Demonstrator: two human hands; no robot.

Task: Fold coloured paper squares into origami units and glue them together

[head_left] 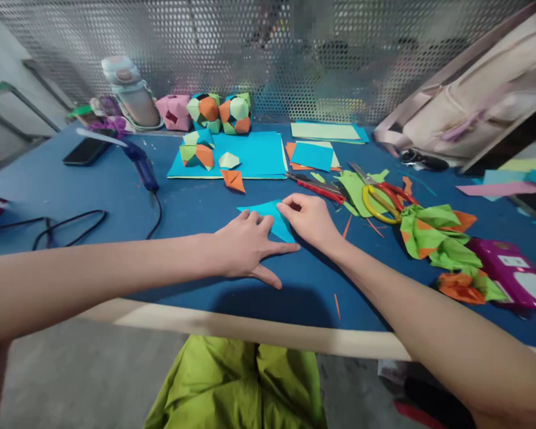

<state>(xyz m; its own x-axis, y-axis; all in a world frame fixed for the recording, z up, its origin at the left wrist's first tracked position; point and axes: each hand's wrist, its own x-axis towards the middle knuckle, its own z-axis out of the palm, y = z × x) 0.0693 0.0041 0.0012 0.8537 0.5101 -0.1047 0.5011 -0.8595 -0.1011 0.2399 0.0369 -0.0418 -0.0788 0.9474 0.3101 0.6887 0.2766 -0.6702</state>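
A small blue paper piece (283,229) with pointed corners lies on the table between my hands. My left hand (250,245) rests on it palm down, thumb and forefinger spread apart. At its upper right edge my right hand (310,219) pinches the paper between thumb and curled fingers. Beyond them, an orange folded piece (233,180) and a pale green folded piece (229,160) sit at the front of large blue sheets (254,154). A partly joined green, orange and blue paper shape (197,152) stands on those sheets.
Red-handled cutters (317,187), scissors (379,199), green scraps and crumpled paper (442,233) lie right, near a magenta device (516,271). Left are a glue gun (142,167), its cord, a phone (88,149) and a bottle (134,98). Finished paper shapes (206,111) line the mesh panel.
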